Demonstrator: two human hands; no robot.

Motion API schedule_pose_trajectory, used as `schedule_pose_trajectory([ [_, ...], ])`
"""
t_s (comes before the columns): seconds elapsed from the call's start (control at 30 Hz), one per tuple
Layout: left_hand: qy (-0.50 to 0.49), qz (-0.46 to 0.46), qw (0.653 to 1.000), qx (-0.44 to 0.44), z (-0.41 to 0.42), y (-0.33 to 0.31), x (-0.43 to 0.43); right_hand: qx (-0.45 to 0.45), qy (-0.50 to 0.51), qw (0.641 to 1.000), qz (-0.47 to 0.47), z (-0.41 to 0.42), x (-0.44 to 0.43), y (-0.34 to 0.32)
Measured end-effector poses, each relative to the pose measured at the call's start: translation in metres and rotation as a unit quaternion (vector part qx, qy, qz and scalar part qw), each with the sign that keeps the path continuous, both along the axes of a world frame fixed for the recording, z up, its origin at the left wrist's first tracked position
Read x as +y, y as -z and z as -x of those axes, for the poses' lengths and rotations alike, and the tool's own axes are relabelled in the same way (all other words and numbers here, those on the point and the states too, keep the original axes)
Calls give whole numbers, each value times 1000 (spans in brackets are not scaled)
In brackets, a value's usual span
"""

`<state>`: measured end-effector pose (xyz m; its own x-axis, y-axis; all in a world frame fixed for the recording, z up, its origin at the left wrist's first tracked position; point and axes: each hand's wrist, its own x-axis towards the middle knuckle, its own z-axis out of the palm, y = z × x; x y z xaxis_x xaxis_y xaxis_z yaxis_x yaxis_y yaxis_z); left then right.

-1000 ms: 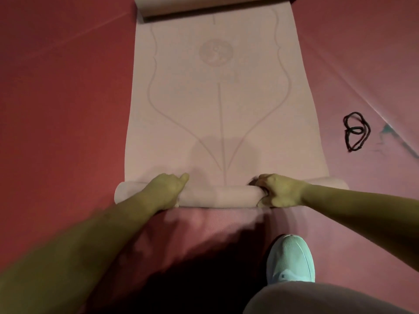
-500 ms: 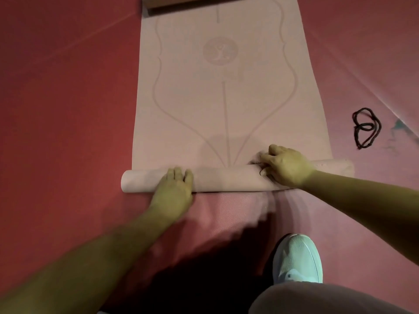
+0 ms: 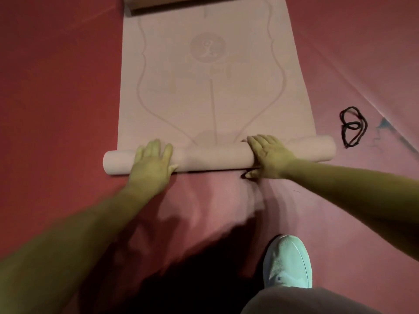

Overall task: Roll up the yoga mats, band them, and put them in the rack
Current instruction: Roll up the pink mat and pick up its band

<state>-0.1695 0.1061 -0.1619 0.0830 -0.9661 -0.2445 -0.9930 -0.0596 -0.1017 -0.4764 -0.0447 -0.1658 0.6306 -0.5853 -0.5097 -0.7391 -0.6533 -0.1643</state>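
The rolling step was in hand. The pale pink printed yoga mat (image 3: 213,91) lay lengthwise on the red floor (image 3: 56,87), its near end wound into a roll (image 3: 215,158) and most of its length flat beyond.

The next move likely called for an even push toward the far end, keeping both ends level.

The left hand (image 3: 152,164) and right hand (image 3: 269,158) pressed on the roll, palms down, fingers straight, gripping nothing, arms reaching forward. The black looped bands (image 3: 352,126) lay just right of the roll.
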Motion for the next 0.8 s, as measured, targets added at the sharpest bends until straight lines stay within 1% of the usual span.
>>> schedule_pose_trajectory([
  [0.03, 4, 40, 999, -34, 1, 0, 7, -9, -1, 1000, -20, -4, -10, -4],
  [0.07, 2, 38, 998, -54, 2, -1, 12, -16, 4, 999, -44, -7, -19, -5],
  [0.13, -4, -15, 997, -73, 1, 4, 15, -38, 21, 996, -83, -6, -31, -7],
  [0.17, -11, -33, 996, -80, 1, 8, 11, -62, 27, 995, -79, -3, -33, -6],
  [0.2, -21, -48, 995, -87, 0, 13, 6, -98, 23, 994, -51, 2, -32, -4],
  [0.23, -33, -54, 993, -96, 0, 17, 0, -137, 9, 991, 10, 10, -30, 2],
  [0.27, -40, -51, 993, -100, -1, 21, -7, -156, -9, 983, 92, 17, -26, 7],
  [0.3, -43, -42, 993, -104, -1, 22, -14, -141, -23, 976, 167, 22, -19, 13],
  [0.33, -41, -47, 993, -101, -3, 22, -21, -100, -28, 971, 214, 25, -14, 18],
  [0.37, -38, -61, 992, -101, -4, 22, -27, -51, -35, 971, 230, 27, -10, 22],
  [0.43, -35, -76, 991, -106, -9, 20, -37, 15, -47, 975, 217, 24, -15, 23],
  [0.5, -31, -66, 992, -106, -14, 14, -44, 42, -40, 984, 168, 18, -30, 14],
  [0.57, -34, -85, 991, -95, -15, 6, -50, 45, -21, 991, 121, 15, -44, 5],
  [0.63, -28, -127, 989, -74, -13, -2, -47, 45, -11, 995, 93, 18, -48, 1],
  [0.73, -16, -160, 987, -19, -5, -6, -26, 59, -20, 997, 54, 32, -36, 2],
  [0.8, -8, -199, 980, -11, -1, -6, -11, 58, -29, 998, 27, 42, -24, 2],
])
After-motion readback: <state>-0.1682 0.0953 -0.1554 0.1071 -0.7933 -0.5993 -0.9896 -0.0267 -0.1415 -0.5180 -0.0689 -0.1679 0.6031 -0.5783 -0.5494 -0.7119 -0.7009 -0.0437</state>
